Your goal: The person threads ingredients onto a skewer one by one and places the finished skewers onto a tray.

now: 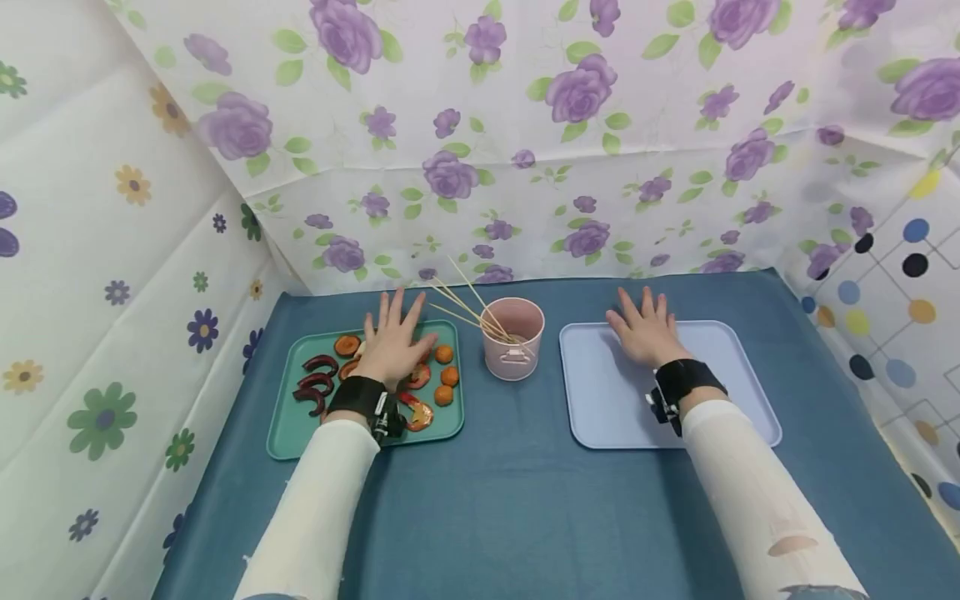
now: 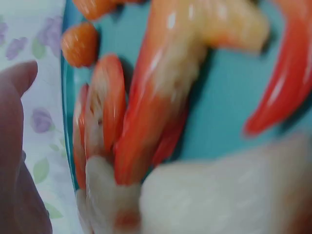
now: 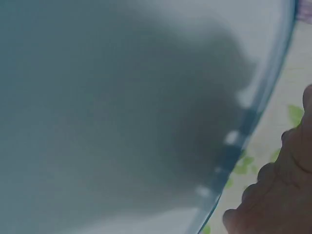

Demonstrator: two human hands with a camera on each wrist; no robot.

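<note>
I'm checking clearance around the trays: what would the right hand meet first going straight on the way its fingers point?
The right hand would probably meet the floral backdrop behind the table first; the depth between is hard to judge.

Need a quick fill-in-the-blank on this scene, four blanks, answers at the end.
1. The left hand is over the ____ tray, which holds food pieces.
2. Thin sticks lean in the ____ cup.
3. That cup stands ____ the tray with the food pieces and the pale blue tray.
4. The right hand has a ____ strap at its wrist.

Missing words: green; pink; between; black.
</note>
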